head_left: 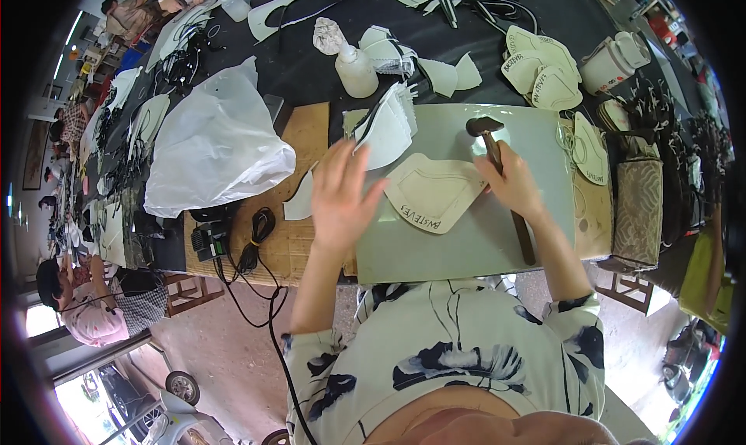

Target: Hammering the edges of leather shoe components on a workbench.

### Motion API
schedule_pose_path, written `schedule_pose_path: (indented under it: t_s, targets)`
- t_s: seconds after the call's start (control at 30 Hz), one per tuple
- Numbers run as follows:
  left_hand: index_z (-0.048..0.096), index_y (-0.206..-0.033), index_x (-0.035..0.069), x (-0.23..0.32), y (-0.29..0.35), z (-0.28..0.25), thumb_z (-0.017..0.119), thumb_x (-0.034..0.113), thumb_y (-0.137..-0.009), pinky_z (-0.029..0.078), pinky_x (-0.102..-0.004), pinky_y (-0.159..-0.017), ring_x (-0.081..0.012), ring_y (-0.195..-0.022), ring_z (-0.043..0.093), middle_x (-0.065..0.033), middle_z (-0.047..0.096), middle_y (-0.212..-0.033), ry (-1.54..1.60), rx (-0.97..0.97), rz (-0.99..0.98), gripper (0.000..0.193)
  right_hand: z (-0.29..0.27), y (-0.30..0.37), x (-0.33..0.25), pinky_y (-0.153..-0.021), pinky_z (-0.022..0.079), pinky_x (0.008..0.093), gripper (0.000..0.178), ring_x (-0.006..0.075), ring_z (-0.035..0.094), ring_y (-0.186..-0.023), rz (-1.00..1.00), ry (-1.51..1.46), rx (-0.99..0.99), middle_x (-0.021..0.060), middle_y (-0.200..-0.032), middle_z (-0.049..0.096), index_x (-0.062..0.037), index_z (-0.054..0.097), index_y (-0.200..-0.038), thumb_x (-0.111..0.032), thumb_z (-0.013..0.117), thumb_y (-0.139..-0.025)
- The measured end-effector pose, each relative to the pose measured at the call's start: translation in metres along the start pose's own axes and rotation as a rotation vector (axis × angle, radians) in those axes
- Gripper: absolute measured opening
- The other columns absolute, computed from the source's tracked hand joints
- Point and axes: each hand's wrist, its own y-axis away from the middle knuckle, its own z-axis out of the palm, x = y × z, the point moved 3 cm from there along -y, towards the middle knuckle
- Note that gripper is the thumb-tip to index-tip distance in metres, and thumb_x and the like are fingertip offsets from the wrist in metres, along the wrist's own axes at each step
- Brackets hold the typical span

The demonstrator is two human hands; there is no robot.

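Note:
My right hand [511, 182] is closed round the wooden handle of a hammer [524, 239], its dark head pointing away from me. The fingers of that hand meet the right edge of a cream pattern piece [435, 196] with lettering and a curved inner outline. This piece lies flat on a grey-green board [466, 262]. My left hand [342, 192] is raised at the board's left side, fingers stretched out and slightly blurred, holding nothing. Just beyond it rests a stack of white cut pieces [388, 126] with a dark edge.
A white plastic bag [217, 146] lies at the left, near a coiled black cable [260, 231] on cardboard. Beyond the board stand a white squeeze bottle [357, 72] and, farther right, a white jar [614, 64]. More cream pattern pieces [556, 86] are piled there. People work along the left.

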Motion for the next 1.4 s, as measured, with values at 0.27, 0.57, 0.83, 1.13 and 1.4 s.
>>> schedule_pose_path:
  t_s: [0.27,0.57,0.83,1.13,1.4]
  targets:
    - [0.067,-0.108,0.003,-0.026,-0.035,0.01,0.072,0.016,-0.086,0.054,-0.038,-0.082,-0.0325,-0.093,0.067,-0.0113,0.07,-0.106,0.349,-0.347,-0.013,0.026,-0.051,0.015,0.01,-0.056,0.049,0.0488,0.028,0.0414,0.062,-0.064,-0.165,0.848,0.249,0.0203,-0.073,0.062,-0.0023,0.042,-0.093,-0.024,0.059,-0.097]
    - [0.071,-0.103,0.0,0.053,-0.041,0.008,0.073,0.006,-0.081,0.058,-0.0323,-0.072,-0.03,-0.096,0.07,-0.0128,0.067,-0.116,-0.019,0.15,0.522,0.023,-0.029,0.011,-0.061,-0.042,0.038,0.0232,0.026,0.0117,0.058,-0.054,0.038,-0.349,0.069,0.0063,-0.072,0.063,-0.0029,0.047,-0.093,-0.022,0.064,-0.096]
    - [0.069,-0.1,0.0,0.043,-0.035,0.043,0.062,0.008,-0.094,0.047,-0.0248,-0.055,-0.0125,-0.063,0.06,-0.0065,0.065,-0.081,0.525,-0.007,-0.109,0.012,0.012,-0.033,-0.076,-0.036,0.032,0.02,0.032,0.0122,0.069,-0.067,0.097,-0.656,-0.098,0.0028,-0.073,0.053,-0.0051,0.045,-0.092,-0.022,0.072,-0.09]
    - [0.062,-0.089,0.004,-0.027,-0.042,-0.031,0.056,0.016,-0.102,0.043,-0.0209,-0.047,-0.0035,-0.056,0.045,0.001,0.056,-0.078,1.049,0.613,-0.493,0.019,0.03,-0.056,-0.125,-0.038,0.031,0.0227,0.028,0.0123,0.067,-0.065,-0.079,-0.671,-0.189,0.0032,-0.072,0.056,-0.0071,0.044,-0.092,-0.009,0.071,-0.087]
    - [0.064,-0.115,-0.009,-0.03,-0.016,-0.032,0.053,0.004,-0.097,0.048,-0.0376,-0.103,-0.0281,-0.114,0.062,-0.0217,0.064,-0.121,0.785,0.383,-0.098,0.024,0.034,-0.068,-0.077,-0.041,0.036,0.0239,0.019,0.0095,0.058,-0.055,-0.107,-0.131,-0.025,0.0047,-0.074,0.059,-0.0041,0.048,-0.093,-0.016,0.063,-0.095]
